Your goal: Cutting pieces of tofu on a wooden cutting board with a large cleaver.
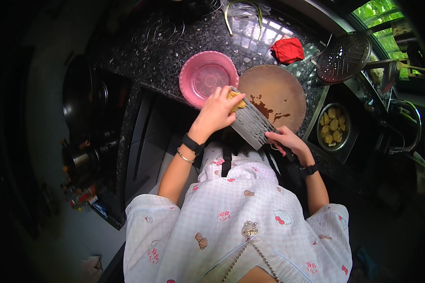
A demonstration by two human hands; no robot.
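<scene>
My right hand (292, 142) grips the handle of a broad metal cleaver (251, 125), its blade marked with rows of dark streaks. The blade slants up and left across the near edge of a round wooden chopping board (281, 87). At the blade's upper left end, my left hand (214, 113) is closed round a yellow-brown root piece (236, 104), against or just over the blade; its exact kind is unclear. Just beyond that hand stands a pink plastic basin (186, 85), with nothing visible in it. Dark brown wet patches mark the board.
At the right, a metal bowl (321, 139) of similar yellow-brown pieces sits in the sink area near a curved faucet (418, 120). A red cloth (288, 50) lies beyond the board. A perforated round utensil (344, 56) stands at the far right. Dark cookware (82, 92) is at the left.
</scene>
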